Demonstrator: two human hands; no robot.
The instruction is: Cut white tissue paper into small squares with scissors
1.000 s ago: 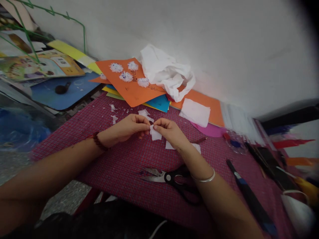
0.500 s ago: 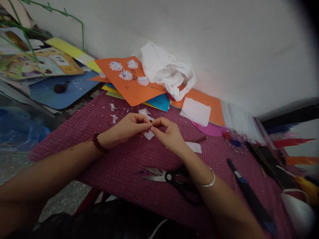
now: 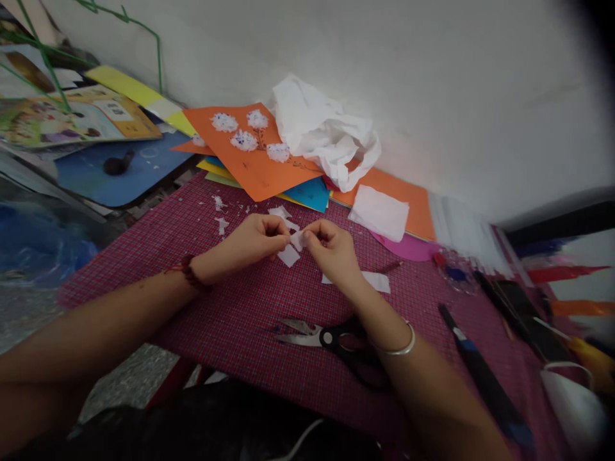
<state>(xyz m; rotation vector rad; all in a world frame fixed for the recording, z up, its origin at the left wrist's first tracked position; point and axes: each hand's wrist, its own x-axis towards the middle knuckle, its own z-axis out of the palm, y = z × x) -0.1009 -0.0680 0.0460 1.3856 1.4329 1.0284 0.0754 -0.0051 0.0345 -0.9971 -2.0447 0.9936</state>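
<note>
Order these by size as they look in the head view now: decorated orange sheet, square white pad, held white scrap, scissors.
1. Decorated orange sheet
2. Square white pad and scissors, unranked: the scissors are slim, nearer the camera and partly hidden.
3. Held white scrap

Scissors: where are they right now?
In the head view, the scissors lie on the checked tablecloth just below centre, nearer the wearer than the right hand, blades pointing left, handles partly hidden by the right forearm.
</note>
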